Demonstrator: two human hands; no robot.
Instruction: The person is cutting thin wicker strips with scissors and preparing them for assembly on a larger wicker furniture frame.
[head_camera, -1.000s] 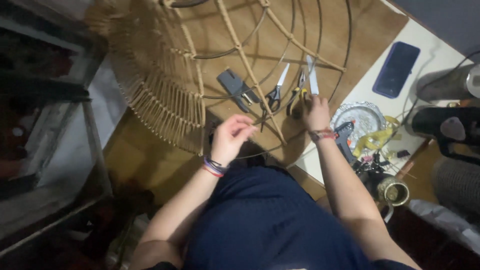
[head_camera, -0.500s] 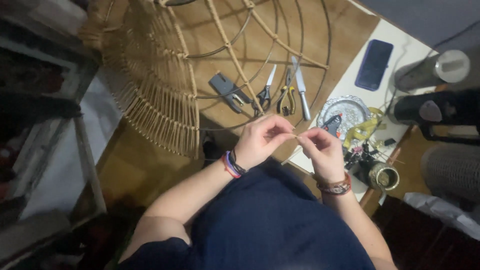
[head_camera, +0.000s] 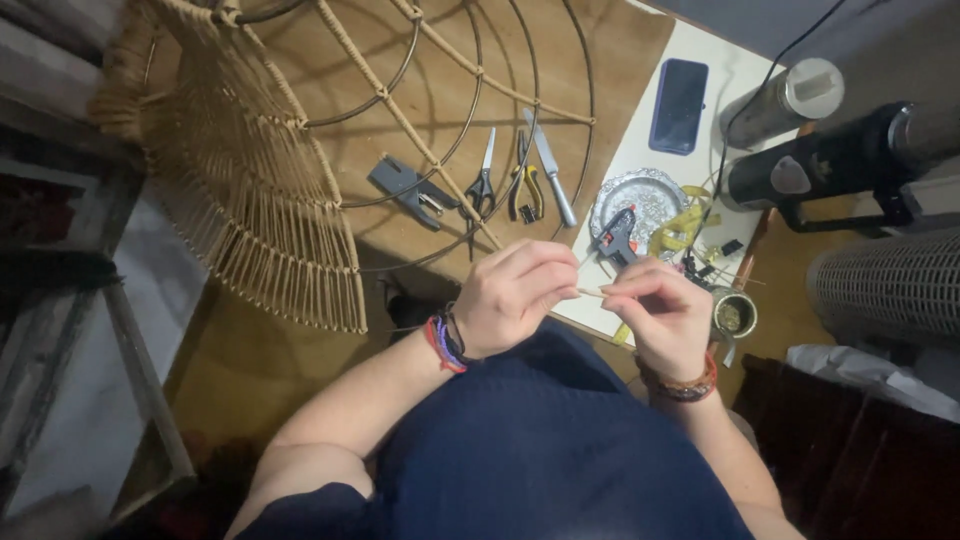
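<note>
Pinching a thin reed strip (head_camera: 592, 293) between them, the left hand (head_camera: 515, 297) and right hand (head_camera: 665, 315) meet above the lap, wrists bent inward, each grip closed on it, near the table (head_camera: 640, 140) edge, below the scissors (head_camera: 483, 183).

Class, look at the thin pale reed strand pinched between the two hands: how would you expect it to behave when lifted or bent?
The thin pale reed strand is probably very light, since the left hand and right hand hold it with fingertips alone. It looks straight between them, so likely springy rather than floppy. Being so slender, it may snap if bent sharply.
</note>
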